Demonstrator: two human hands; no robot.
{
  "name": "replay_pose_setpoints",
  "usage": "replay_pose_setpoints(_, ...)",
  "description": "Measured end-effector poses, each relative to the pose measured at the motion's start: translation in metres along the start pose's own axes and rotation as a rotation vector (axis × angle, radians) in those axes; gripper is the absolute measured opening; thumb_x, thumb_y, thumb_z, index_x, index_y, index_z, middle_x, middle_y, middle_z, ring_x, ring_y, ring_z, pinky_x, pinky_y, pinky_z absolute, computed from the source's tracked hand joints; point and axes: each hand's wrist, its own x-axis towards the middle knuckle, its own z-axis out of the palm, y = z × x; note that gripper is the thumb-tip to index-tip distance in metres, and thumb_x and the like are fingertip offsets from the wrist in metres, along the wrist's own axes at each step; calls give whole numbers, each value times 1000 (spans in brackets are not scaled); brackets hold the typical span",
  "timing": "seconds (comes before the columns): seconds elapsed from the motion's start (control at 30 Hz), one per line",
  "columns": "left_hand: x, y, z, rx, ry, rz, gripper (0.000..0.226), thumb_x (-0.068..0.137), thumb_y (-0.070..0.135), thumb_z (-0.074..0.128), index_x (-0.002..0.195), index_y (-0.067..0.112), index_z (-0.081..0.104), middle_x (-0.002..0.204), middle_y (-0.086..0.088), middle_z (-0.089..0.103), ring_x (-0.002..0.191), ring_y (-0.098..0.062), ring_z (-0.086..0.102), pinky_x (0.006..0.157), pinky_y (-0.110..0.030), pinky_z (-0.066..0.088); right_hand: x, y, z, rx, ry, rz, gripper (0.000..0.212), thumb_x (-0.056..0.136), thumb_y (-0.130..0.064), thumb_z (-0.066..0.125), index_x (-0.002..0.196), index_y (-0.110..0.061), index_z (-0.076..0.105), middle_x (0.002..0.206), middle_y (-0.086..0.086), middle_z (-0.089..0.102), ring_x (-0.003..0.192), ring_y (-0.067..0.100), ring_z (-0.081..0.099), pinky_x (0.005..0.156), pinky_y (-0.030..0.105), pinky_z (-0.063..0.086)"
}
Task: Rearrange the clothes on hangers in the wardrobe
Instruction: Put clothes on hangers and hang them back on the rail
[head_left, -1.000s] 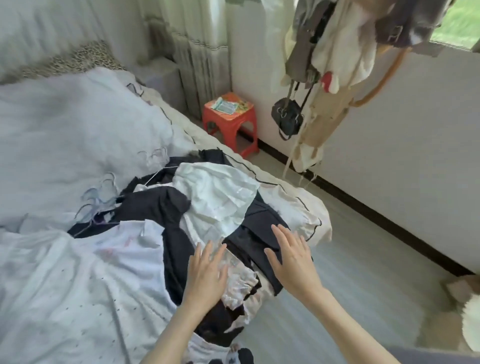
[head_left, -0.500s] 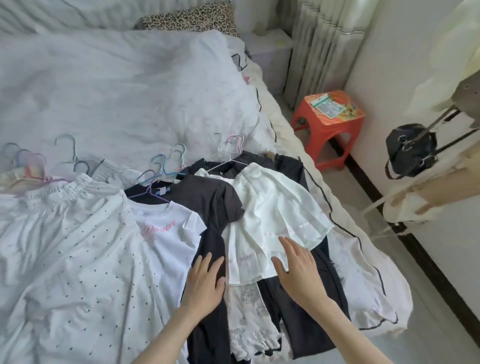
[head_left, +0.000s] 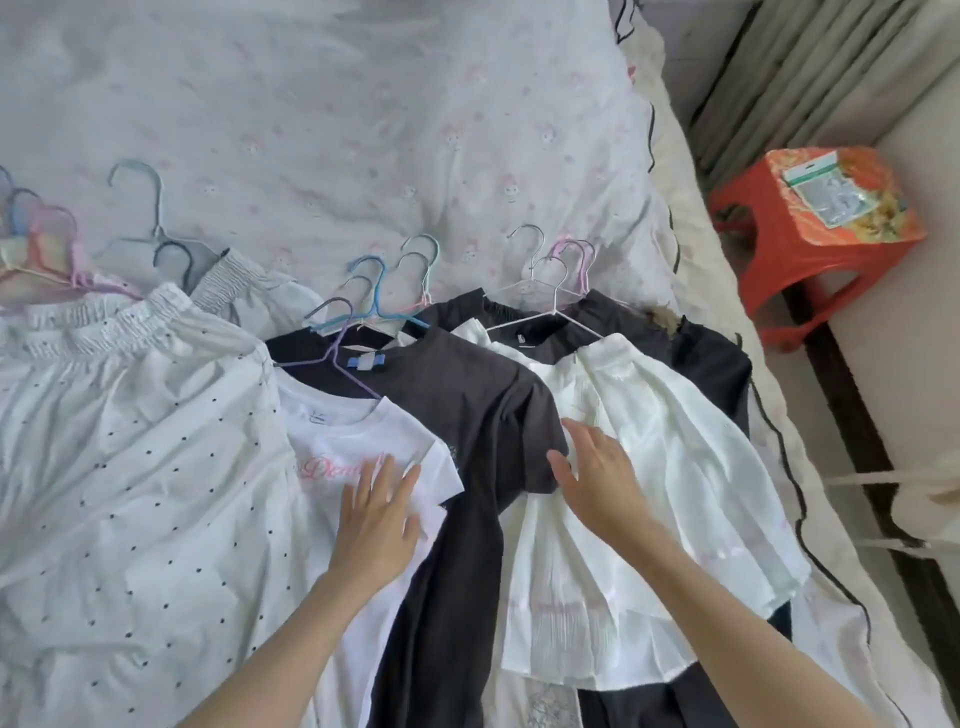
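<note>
From the head view, the left hand (head_left: 376, 525) lies flat with straight fingers on the white T-shirt (head_left: 358, 467). The right hand (head_left: 597, 480), fingers also straight, rests on the white pleated skirt (head_left: 675, 467), holding nothing. The clothes on hangers (head_left: 540, 291) lie near the bed's right edge (head_left: 691, 291); bare quilt (head_left: 337, 104) lies beyond them.

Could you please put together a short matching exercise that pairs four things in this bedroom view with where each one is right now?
Things:
1. left hand
2. right hand
3. packet
4. purple hanger

Places:
A. on the red stool
B. in the neck of the white T-shirt
C. flat on the white T-shirt
D. on the white pleated garment

Pairs: 1-C, 2-D, 3-A, 4-B
</note>
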Motion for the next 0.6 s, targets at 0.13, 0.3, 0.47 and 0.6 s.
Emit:
replay_pose_setpoints(0.13,24,-42,16,24,-38,-12,76,62,21,81,128,21,45,130,-15,54,118,-42,50,83,-57,46,66,-35,21,-1,-58,-38,46,98,-30,40,139,-10,38,137,7,46,126,24,41,105,34,31)
replay_pose_setpoints(0.3,25,-60,35,2,22,72,64,76,26,63,136,22,40,145,-9,39,133,-32,27,97,-51,41,109,-91,70,71,-264,-166,44,99,-27,41,138,-6,41,134,11,48,121,24,46,98,28,34)
replay_pose_setpoints(0.47,21,-62,38,-36,47,52,58,82,30,34,139,23,39,149,-8,34,137,-29,26,106,-43,22,113,-130,111,177,-384,-112,50,99,-26,39,143,-8,24,130,12,49,116,27,49,90,31,37)
replay_pose_setpoints(0.6,17,-66,38,-67,17,56,59,80,28,37,139,24,34,148,-8,36,136,-29,29,104,-46,24,110,-144,119,368,-393,28,34,98,-26,41,129,-12,36,86,-1,51,81,20,51,70,27,37)
